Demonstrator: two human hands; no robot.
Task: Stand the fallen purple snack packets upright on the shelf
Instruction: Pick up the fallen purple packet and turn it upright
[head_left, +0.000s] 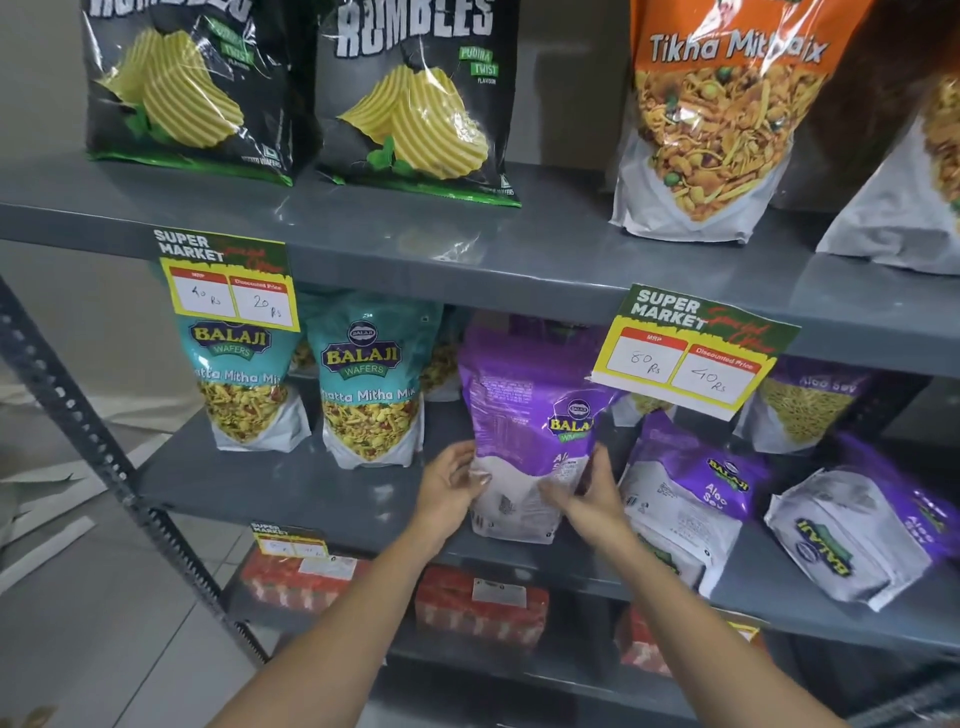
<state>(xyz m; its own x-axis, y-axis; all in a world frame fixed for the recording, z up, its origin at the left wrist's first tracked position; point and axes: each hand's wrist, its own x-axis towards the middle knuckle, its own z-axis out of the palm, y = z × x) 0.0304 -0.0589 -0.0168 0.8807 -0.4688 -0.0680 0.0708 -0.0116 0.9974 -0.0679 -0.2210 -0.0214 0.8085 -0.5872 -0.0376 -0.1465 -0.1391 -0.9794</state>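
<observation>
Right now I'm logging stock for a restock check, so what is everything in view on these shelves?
Rumbles chip bags: two, black, top shelf left.
Tikha Mitha mix bag: one, orange, top shelf right; another bag is cut off beside it.
Khatta Mitha packets: two, teal, upright, middle shelf left.
Purple packets: one held upright, two fallen at right, one upright behind.
Price tags: three, yellow-green, shelf edges.
Red packs: several, bottom shelf.
Left hand, right hand: gripping the upright purple packet's base.

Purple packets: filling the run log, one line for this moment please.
left hand + right hand: gripping purple packet, upright | fallen packets: lying right | middle shelf
</observation>
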